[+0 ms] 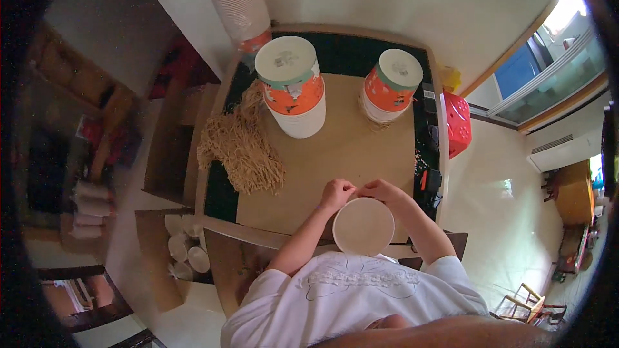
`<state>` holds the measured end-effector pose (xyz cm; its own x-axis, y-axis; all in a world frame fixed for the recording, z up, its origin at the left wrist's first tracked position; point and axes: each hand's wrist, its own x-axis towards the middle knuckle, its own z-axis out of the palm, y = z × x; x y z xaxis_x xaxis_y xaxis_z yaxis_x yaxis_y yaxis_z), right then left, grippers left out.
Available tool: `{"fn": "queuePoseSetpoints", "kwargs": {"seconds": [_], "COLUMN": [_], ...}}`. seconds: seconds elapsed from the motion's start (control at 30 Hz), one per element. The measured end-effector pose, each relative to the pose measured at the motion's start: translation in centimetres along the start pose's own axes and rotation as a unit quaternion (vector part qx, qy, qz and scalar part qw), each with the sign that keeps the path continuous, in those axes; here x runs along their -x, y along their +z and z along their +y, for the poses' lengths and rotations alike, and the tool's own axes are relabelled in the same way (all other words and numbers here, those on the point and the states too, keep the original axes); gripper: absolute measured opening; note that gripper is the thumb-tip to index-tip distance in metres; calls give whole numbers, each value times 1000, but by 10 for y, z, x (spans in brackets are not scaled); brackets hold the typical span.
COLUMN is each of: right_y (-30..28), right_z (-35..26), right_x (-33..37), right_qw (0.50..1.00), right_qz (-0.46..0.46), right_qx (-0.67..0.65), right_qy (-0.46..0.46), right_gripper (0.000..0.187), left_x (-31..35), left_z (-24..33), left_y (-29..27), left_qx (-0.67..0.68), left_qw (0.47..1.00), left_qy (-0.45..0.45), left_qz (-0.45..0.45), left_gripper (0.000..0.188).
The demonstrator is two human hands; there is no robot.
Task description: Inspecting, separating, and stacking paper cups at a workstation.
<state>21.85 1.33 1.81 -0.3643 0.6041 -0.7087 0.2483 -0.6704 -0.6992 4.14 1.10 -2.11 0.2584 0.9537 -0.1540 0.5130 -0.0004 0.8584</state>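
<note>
1. The white tub [364,227] is at the near edge of the table [255,231], before the white shirt [361,290].
2. Left hand [338,194] and right hand [382,192] meet at its far side; I cannot tell their grip.
3. The tan fibre bundle [248,154] lies left.

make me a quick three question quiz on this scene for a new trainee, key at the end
1. True or false: the tan strands lie right of the larger orange-and-white stack.

2. Multiple choice: at which side of the pale cup do the left hand and right hand come close together?
A) near side
B) far side
C) left side

3. Fill in: the red item is just past the table's ___ side.

Key: 1. False; 2. B; 3. right
</note>
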Motion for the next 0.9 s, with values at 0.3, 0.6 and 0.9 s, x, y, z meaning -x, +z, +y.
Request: {"fn": "queuePoseSetpoints", "kwargs": {"seconds": [0.3, 0.6, 0.9], "right_y": [-13, 2, 5], "right_z": [3, 16, 7], "right_x": [2, 20, 32], "right_qw": [996, 978, 970], "right_qz": [-66, 37, 38], "right_qx": [53, -1, 52], "right_qy": [7, -205, -233], "right_gripper": [12, 12, 18], "left_x": [4, -2, -4], "left_z": [-2, 11, 8], "left_y": [-9, -9, -2], "left_qx": [28, 75, 66], "left_qw": [998, 990, 994], "left_qy": [8, 0, -13], "left_qz": [-60, -117, -92], "left_gripper": [11, 15, 11]}}
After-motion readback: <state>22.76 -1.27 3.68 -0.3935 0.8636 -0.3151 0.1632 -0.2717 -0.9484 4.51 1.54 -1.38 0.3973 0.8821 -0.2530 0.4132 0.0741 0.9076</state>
